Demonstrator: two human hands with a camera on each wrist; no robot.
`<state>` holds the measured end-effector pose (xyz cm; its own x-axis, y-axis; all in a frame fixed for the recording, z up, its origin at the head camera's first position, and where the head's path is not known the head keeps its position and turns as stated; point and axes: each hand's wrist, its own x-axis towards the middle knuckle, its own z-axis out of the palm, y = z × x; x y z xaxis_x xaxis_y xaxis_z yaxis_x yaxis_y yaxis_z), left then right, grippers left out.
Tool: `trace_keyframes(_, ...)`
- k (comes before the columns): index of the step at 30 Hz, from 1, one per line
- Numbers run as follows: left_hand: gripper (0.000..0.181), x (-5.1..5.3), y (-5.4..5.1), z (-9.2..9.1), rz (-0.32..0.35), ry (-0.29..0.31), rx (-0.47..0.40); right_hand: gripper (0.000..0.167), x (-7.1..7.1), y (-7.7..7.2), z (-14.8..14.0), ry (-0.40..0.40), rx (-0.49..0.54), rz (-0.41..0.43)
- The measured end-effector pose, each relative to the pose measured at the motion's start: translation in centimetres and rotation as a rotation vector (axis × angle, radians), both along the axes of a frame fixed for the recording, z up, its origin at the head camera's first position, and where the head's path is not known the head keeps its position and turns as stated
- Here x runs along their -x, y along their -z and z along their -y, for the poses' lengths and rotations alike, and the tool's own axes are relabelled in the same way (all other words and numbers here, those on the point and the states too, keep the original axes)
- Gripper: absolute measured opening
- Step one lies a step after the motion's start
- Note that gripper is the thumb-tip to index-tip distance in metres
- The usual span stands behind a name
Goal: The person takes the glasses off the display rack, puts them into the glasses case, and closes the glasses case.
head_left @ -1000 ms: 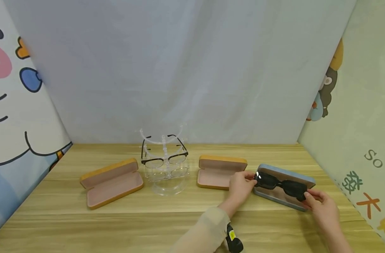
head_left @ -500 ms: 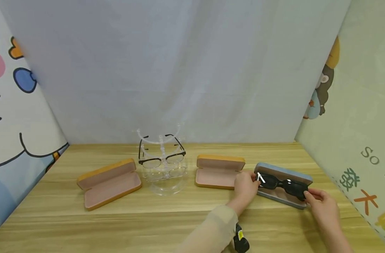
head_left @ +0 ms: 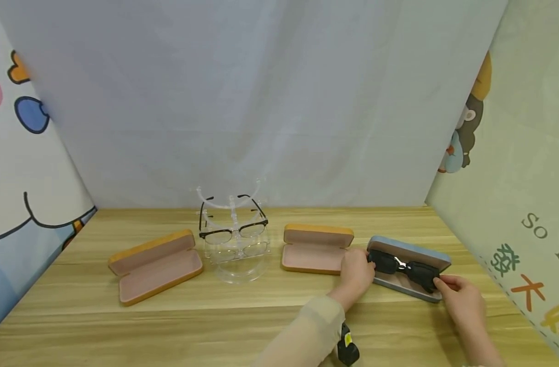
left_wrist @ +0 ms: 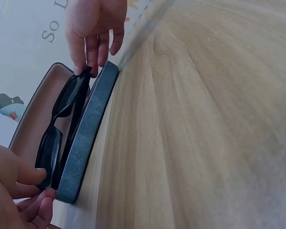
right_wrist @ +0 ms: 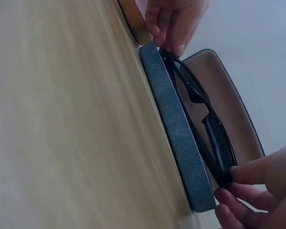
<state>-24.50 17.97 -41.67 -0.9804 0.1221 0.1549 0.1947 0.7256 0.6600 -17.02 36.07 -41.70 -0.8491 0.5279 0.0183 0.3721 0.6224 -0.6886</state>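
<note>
Black sunglasses (head_left: 420,274) lie within an open blue glasses case (head_left: 409,248) at the right of the table, lenses facing up in the head view. My left hand (head_left: 356,272) pinches their left end; my right hand (head_left: 462,300) pinches the right end between thumb and fingers. Both wrist views show the sunglasses (left_wrist: 50,148) partly down inside the case (right_wrist: 176,129), against its pink-brown lining, with folded temples behind the front rim. Left of my left hand stands an open orange glasses case (head_left: 313,258) with bare lining.
A clear display stand (head_left: 240,277) holds black-rimmed eyeglasses (head_left: 216,236) and, lower, thin-rimmed eyeglasses (head_left: 256,248). Another open orange case (head_left: 162,270) lies at the left. A grey cloth backdrop (head_left: 261,102) hangs behind the wooden table (head_left: 192,331).
The sunglasses have moved down into the blue case and tilted, with both hands following while still gripping the ends. The head view has shifted slightly.
</note>
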Motion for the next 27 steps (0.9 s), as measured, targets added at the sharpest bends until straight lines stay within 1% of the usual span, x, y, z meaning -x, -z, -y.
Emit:
trace_keyframes(4, 0.015, 0.1, 0.1, 0.1, -0.06, 0.016, 0.09, 0.048, 0.1, 0.0, -0.1, -0.015, -0.023, 0.037)
trace_keyframes(6, 0.017, 0.0, 0.1, 0.1, -0.075, 0.019, 0.12, 0.049, 0.1, -0.1, -0.1, -0.027, -0.041, 0.052)
trace_keyframes(8, 0.02, 0.0, 0.1, 0.1, -0.067, 0.026, 0.159, 0.049, 0.2, -0.2, -0.1, -0.036, -0.064, 0.062)
trace_keyframes(10, 0.021, -0.2, 0.1, 0.1, -0.054, 0.047, 0.201, 0.047, 0.2, -0.3, -0.1, -0.046, -0.087, 0.072)
trace_keyframes(12, 0.024, -0.3, 0.0, 0.1, -0.028, 0.075, 0.219, 0.046, 0.2, -0.4, -0.1, -0.061, -0.107, 0.079)
trace_keyframes(14, 0.026, -0.3, -0.2, 0.2, -0.014, 0.11, 0.248, 0.044, 0.1, -0.7, -0.2, -0.078, -0.12, 0.086)
trace_keyframes(18, 0.028, -0.2, -0.8, 0.4, 0.017, 0.177, 0.277, 0.044, 0.0, -1.3, -0.3, -0.119, -0.131, 0.103)
trace_keyframes(20, 0.029, -0.2, -1.1, 0.6, 0.03, 0.205, 0.27, 0.049, -0.1, -1.6, -0.5, -0.145, -0.125, 0.125)
trace_keyframes(22, 0.03, -0.2, -1.3, 0.8, 0.053, 0.219, 0.248, 0.057, -0.1, -1.9, -0.8, -0.168, -0.103, 0.149)
trace_keyframes(24, 0.035, -0.2, -1.4, 1.0, 0.095, 0.234, 0.182, 0.07, -0.1, -2.1, -1.2, -0.204, -0.065, 0.189)
trace_keyframes(25, 0.033, -0.2, -1.3, 1.1, 0.119, 0.233, 0.142, 0.077, -0.1, -2.3, -1.4, -0.221, -0.039, 0.21)
trace_keyframes(26, 0.034, -0.3, -1.3, 1.1, 0.149, 0.233, 0.094, 0.083, -0.1, -2.4, -1.5, -0.237, -0.008, 0.223)
trace_keyframes(27, 0.038, -0.3, -1.2, 1.1, 0.179, 0.232, 0.044, 0.088, 0.0, -2.5, -1.7, -0.256, 0.031, 0.242)
